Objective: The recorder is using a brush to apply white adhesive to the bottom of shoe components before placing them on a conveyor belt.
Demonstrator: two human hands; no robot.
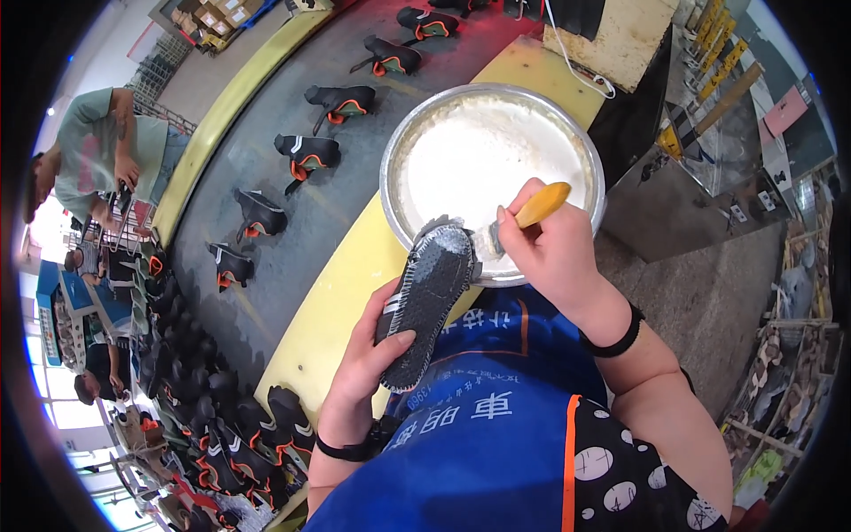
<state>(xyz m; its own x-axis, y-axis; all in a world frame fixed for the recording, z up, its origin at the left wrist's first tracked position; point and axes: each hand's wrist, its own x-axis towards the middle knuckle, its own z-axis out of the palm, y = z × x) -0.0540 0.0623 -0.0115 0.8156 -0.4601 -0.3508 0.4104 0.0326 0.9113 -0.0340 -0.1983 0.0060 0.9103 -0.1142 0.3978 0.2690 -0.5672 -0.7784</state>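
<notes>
My left hand [368,350] is wrapped round a dark shoe upper [430,297], held with its stitched sole side up. White paste or glue whitens the sole's far end. My right hand [557,253] grips a brush by its yellow handle [542,205]. Pale bristles [488,241] point left, close beside the whitened end of the sole; I cannot tell whether they touch it. Just beyond both hands is a round metal basin [390,191] with white liquid [487,160] in it. The upper's far end overlaps the basin's near rim.
A grey conveyor belt [306,230] with yellow edging curves past on the left, carrying several black and orange shoe uppers [308,155]. More uppers [230,443] are heaped at lower left. Across the belt stands a person in a green shirt [102,146]. A metal box [660,204] stands at right.
</notes>
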